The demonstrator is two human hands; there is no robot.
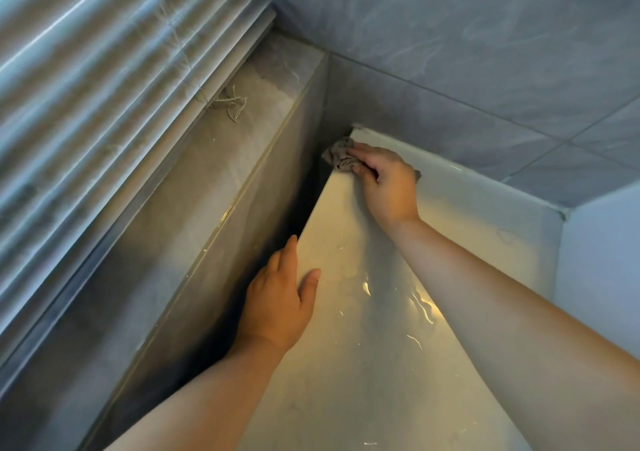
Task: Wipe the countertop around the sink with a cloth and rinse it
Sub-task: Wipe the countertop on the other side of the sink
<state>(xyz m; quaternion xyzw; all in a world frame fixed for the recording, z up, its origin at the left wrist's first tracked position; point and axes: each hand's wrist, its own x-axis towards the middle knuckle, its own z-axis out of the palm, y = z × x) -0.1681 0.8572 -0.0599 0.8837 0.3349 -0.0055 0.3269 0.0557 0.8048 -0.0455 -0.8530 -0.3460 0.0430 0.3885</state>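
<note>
The tiled wall [467, 52] and window blinds [104, 87] close in the corner. A stone ledge [225, 173] runs alongside, with a dark gap between it and the white desk [346, 364]. The desk shows wet streaks, so much of it looks wiped already. This far corner is being done now, and rinsing is still to come; no sink is in view. The left hand [277, 305] lies flat and empty on the desk's edge. The right hand [388, 180] curls over the bunched cloth [341, 156], pressing it into the corner.

glossy smooth countertop [363, 312], crumpled soft cloth [341, 156], matt marbled wall tiles [485, 52].
</note>
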